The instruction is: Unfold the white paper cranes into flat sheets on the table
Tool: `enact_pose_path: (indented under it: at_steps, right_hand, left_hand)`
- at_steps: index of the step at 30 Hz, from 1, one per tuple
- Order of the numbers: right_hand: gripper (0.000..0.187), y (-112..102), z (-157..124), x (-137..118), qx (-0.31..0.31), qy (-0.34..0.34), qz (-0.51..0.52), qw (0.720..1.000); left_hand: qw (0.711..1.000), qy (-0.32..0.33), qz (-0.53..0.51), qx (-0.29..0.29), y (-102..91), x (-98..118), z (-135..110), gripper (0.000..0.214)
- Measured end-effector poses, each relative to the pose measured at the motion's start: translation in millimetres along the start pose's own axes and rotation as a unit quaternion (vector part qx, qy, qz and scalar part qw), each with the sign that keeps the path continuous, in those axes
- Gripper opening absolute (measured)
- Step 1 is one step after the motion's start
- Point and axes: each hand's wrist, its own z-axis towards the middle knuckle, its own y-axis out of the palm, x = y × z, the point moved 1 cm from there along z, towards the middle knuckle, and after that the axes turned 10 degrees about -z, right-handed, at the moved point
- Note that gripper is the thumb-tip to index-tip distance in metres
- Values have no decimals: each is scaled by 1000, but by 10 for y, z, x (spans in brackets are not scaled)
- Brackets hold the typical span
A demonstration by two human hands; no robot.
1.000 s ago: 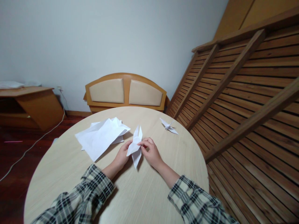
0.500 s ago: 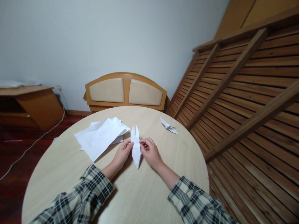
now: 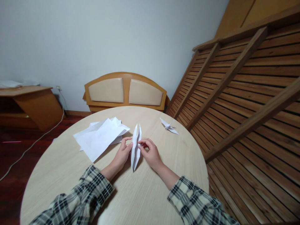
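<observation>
A long, narrow piece of folded white paper (image 3: 135, 151) stands between my hands above the table, its layers parted along the length and two slim points at the far end. On its left edge, my left hand (image 3: 123, 153) pinches it near the middle between thumb and fingers. My right hand (image 3: 151, 153) has thumb and fingertips closed on the right layer at about the same height. Further back to the right, a finished paper crane (image 3: 168, 126) lies on the table with its wings spread.
Several loose white sheets (image 3: 100, 137) lie piled at the left on the round wooden table (image 3: 140, 200). Behind the table stands a padded headboard (image 3: 125, 89). A slatted wooden frame (image 3: 234, 93) leans along the right. A cable (image 3: 35, 143) runs across the floor at left.
The folded paper has turned from lying broad side up to edge-on, and its layers have opened apart. My left fingers have shifted on it; the right hand has barely moved.
</observation>
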Motion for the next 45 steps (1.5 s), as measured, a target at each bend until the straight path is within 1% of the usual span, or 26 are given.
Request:
enact_pose_path:
  at_steps: [4, 8, 11, 13, 17, 23, 25, 28, 31, 35, 39, 45]
  right_hand:
    - [25, -22, 5, -27, 11, -22, -27, 999]
    - [28, -23, -5, -47, 7, -44, -52, 998]
    - [32, -12, -16, -78, -6, -60, -50, 997]
    - [32, -9, -17, -94, -11, -54, -44, 998]
    - [29, -23, -4, -93, -1, -27, -27, 999]
    - [24, -25, -3, -19, 3, 15, -19, 1000]
    - [19, -12, -11, 9, 7, 33, -19, 999]
    - [16, 15, -20, 28, -15, 47, 7, 999]
    - [14, 28, -22, 15, -36, 41, 23, 998]
    - [17, 20, -21, -19, -28, 14, 3, 1000]
    - [19, 16, -26, -25, -13, 13, -15, 1000]
    - [19, 24, -38, -4, -32, 13, -7, 999]
  left_hand:
    - [998, 29, 49, -27, 15, -13, -7, 27]
    - [993, 48, 98, -41, 50, 31, -21, 31]
    - [991, 65, 107, -42, 74, 75, -30, 28]
    - [993, 68, 90, -34, 76, 87, -30, 29]
    - [994, 75, 75, -18, 34, 57, 0, 27]
    - [992, 73, 91, -38, -25, -13, 43, 27]
    - [988, 90, 112, -47, -14, -9, 36, 27]
    - [978, 131, 157, -52, 8, 16, 15, 24]
    - [968, 146, 196, -50, 21, 42, -2, 23]
    - [965, 144, 214, -54, 31, 60, -14, 24]
    - [958, 143, 244, -45, 16, 38, -17, 24]
    - [947, 145, 279, -64, 1, 24, -23, 23]
